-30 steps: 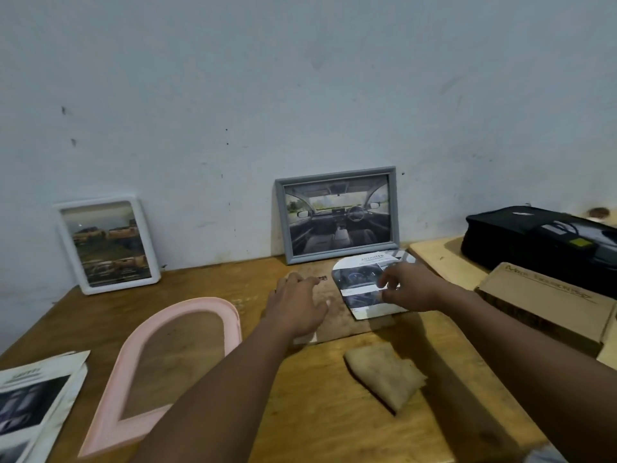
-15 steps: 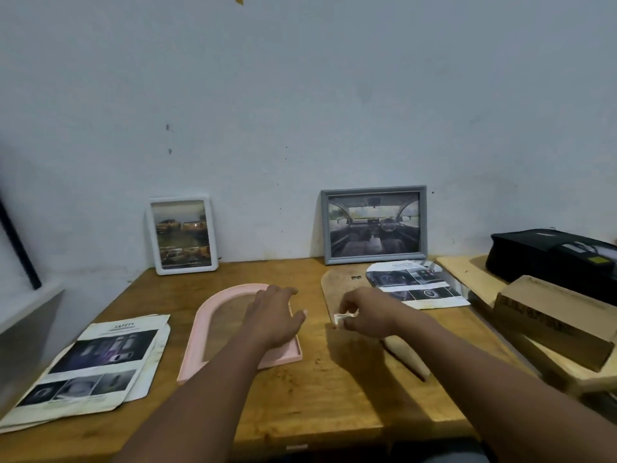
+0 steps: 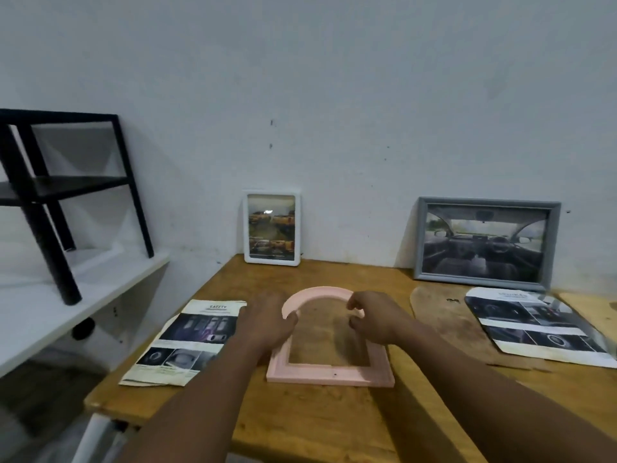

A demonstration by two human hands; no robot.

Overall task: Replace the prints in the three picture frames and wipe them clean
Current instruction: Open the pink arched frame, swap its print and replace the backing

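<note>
Pink arched frame [image 3: 329,374] flat, long axis and arch end toward wall [image 3: 334,95] — left hand [image 3: 267,324], right hand [image 3: 375,320] each gripping 1 side

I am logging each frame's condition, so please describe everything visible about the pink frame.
The pink frame is arch-shaped, rounded at the far end and straight at the near end, perhaps plastic. It lies flat on the wooden table with no print inside; wood shows through its opening. The left hand and right hand hold its arch sides.

Both arms reached forward. The left hand [image 3: 267,324] gripped the frame's [image 3: 330,374] left side. The right hand [image 3: 375,320], fingers curled, pinched its right side.
</note>
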